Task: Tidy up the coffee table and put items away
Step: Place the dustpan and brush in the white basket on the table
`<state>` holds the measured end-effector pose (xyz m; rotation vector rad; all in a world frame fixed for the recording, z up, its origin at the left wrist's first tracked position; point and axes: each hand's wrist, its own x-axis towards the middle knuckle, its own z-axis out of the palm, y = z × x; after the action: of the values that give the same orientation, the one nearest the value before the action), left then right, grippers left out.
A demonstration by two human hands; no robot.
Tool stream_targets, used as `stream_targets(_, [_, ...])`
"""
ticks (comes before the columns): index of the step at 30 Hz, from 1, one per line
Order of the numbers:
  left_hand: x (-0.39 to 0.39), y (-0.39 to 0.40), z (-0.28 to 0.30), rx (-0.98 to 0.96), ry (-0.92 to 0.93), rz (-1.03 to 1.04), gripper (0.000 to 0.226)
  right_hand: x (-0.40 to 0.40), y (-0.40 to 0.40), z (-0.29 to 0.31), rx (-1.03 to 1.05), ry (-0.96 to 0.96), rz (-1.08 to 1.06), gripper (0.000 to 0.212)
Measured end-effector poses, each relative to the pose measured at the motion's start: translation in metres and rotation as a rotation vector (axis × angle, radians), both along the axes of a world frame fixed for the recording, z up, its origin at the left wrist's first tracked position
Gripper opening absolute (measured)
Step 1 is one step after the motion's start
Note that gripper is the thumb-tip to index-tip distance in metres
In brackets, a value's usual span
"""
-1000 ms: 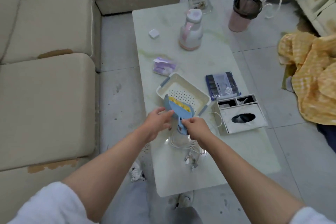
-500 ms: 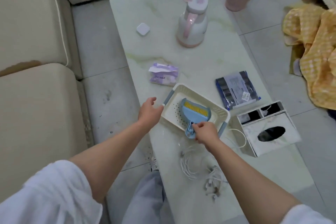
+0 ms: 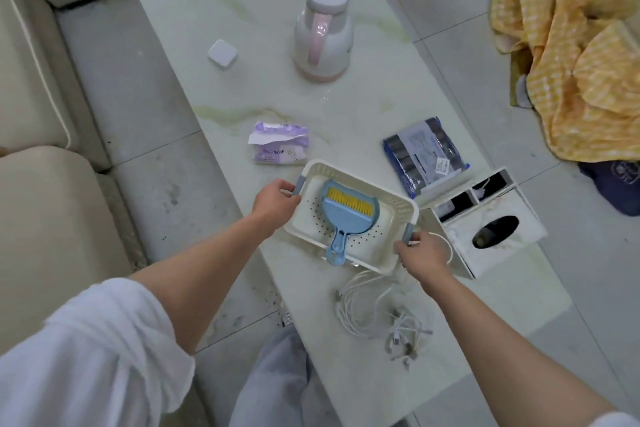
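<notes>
A pale marble desk sits by a sofa. My left hand and right hand each grip a handle of the white basket, closed tight. The little dustpan lies inside. I think lifting the basket level comes next.

I let go of the blue dustpan, left it in the white basket, and moved both hands onto its grey handles.

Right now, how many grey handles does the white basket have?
2: one grey handle at the basket's left end under the left hand, one grey handle at its right end by the right hand.
</notes>
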<state>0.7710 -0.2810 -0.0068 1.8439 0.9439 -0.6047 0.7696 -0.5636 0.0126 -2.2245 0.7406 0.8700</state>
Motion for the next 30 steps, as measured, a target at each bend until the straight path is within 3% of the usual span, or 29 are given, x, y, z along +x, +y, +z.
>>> stream_targets(6, [-0.013,0.022,0.025,0.053,-0.104,0.068,0.022,0.002,0.019,0.003,0.134,-0.051,-0.031,0.016])
stream_targets(10, [-0.026,0.029,0.066,0.092,-0.214,0.188,0.029,0.015,0.031,0.039,0.211,-0.134,-0.019,0.017])
stream_targets(15, [-0.028,-0.003,0.124,0.09,-0.314,0.254,0.036,0.047,0.004,0.094,0.197,-0.291,0.146,0.015])
stream_targets(23, [-0.049,-0.171,0.175,-0.26,-0.315,0.19,0.052,0.047,-0.159,0.147,-0.007,-0.483,0.173,0.026])
stream_targets(30, [-0.088,-0.32,0.15,-0.43,-0.095,-0.033,0.045,0.002,-0.315,0.125,-0.121,-0.369,0.063,0.027])
